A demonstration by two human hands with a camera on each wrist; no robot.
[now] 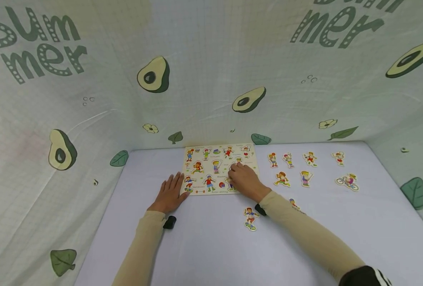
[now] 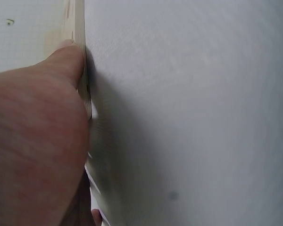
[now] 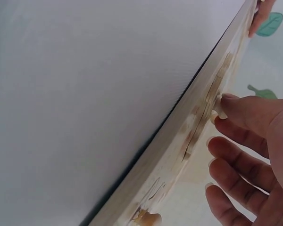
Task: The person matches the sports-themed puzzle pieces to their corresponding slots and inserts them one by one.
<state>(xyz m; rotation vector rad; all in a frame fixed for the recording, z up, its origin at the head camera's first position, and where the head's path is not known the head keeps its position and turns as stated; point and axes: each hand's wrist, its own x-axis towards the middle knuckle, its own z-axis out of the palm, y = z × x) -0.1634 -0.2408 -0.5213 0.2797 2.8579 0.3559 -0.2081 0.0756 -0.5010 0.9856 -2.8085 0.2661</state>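
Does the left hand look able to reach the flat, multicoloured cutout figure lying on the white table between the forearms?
Probably yes: bare white table lies between the left hand and the cutout figure; the beige right sleeve runs beyond it, not across that path.

The board (image 1: pixel 201 178) looks like pale wood with a printed face, the surface (image 1: pixel 204 246) matt and finely textured, the creased backdrop (image 1: pixel 197 111) and sleeves (image 1: pixel 311 232) like cloth
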